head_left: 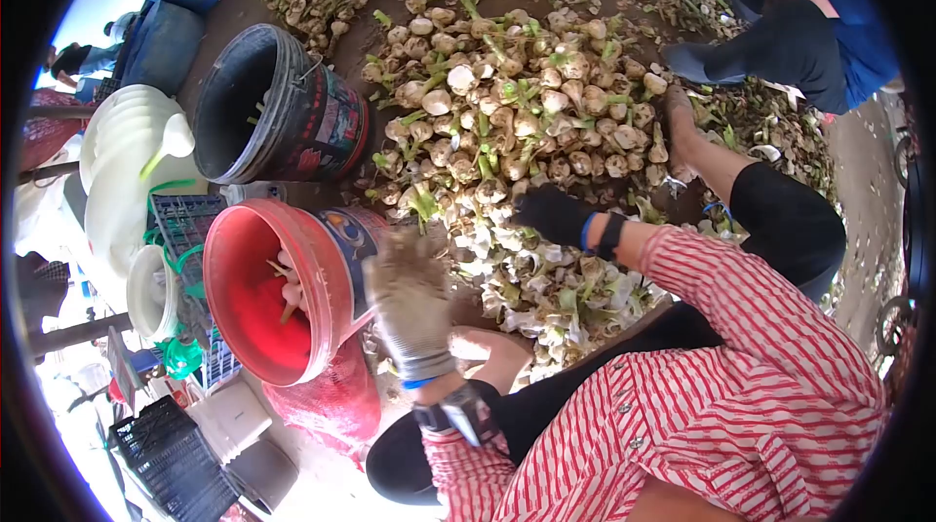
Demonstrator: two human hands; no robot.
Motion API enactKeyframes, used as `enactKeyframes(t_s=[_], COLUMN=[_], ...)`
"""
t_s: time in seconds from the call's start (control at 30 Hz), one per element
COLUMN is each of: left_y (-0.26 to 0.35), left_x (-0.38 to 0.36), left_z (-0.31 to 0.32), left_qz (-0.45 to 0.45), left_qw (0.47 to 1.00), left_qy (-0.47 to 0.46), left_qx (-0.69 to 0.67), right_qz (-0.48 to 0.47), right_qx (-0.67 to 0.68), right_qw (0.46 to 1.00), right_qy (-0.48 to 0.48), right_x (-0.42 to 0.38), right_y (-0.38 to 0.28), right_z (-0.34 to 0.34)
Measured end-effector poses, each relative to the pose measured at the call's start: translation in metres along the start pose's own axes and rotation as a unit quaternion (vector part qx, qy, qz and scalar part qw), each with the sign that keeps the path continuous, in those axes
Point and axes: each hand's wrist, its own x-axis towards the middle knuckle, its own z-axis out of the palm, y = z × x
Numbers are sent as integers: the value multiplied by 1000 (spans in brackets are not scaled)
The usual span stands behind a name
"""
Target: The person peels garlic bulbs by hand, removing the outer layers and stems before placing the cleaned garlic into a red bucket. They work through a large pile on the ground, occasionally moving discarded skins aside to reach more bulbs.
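Note:
My left hand (pixel 409 298), in a pale work glove, is smeared by motion beside the rim of a red bucket (pixel 331 278). Its fingers do not show clearly. A few trimmed garlic bulbs (pixel 290 286) lie inside that bucket. My right hand (pixel 554 216), in a black glove, is over the near edge of a big heap of garlic bulbs (pixel 517 113). Its fingers look curled together, and whatever they may hold is hidden. Beneath the right hand spreads a pile of cut leaves and peelings (pixel 556 298).
Behind the red bucket stands a black bucket (pixel 283 103). A red mesh sack (pixel 331 400) lies under the red bucket's side. Crates, including a black one (pixel 171 454), and white containers (pixel 229 415) fill the left. Another person's leg (pixel 780 49) is at the upper right, beside more garlic.

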Motion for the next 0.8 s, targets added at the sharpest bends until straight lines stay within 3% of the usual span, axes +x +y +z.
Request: enactKeyframes(t_s=[0.07,0.1,0.17,0.2,0.23,0.27,0.3,0.43,0.53,0.63,0.67,0.7,0.73,0.77,0.8], left_y=[-24,-33,-52,-61,-69,-77,-87,-98,-91,-91,-92,-94,-96,-97,-97], left_x=[4,3,1,2,4,6,5,2,-1,-7,-7,-9,-12,-14,-16], left_z=[-20,-16,-34,-43,-50,-53,-49,-21,-17,-10,-11,-11,-12,-13,-13], left_qz=[-21,-23,-4,-3,19,41,41,62,115,195,230,232,224,216,234], left_qw=[998,991,964,964,922,862,862,838,815,784,746,746,759,772,776], left_qy=[52,91,83,86,81,73,72,19,56,26,15,13,25,38,30], left_qx=[27,94,252,250,378,500,500,542,565,588,625,624,611,597,585], right_qz=[68,64,-2,40,40,133,218,233,77,-8,66,141,54,53,101], right_qx=[67,67,11,81,82,300,501,562,706,409,430,448,337,337,443], right_qw=[995,996,999,993,993,943,837,792,704,906,897,882,938,939,889], right_qy=[5,4,-45,75,74,50,25,47,7,112,81,49,53,54,62], right_x=[13,17,19,15,12,8,5,-1,-6,-3,-3,-5,-7,-9,-11], right_y=[0,3,8,8,5,2,-3,-39,-24,-52,-63,-69,-68,-70,-75], right_z=[31,31,24,21,11,-1,-16,-68,-66,-73,-80,-88,-99,-98,-96])
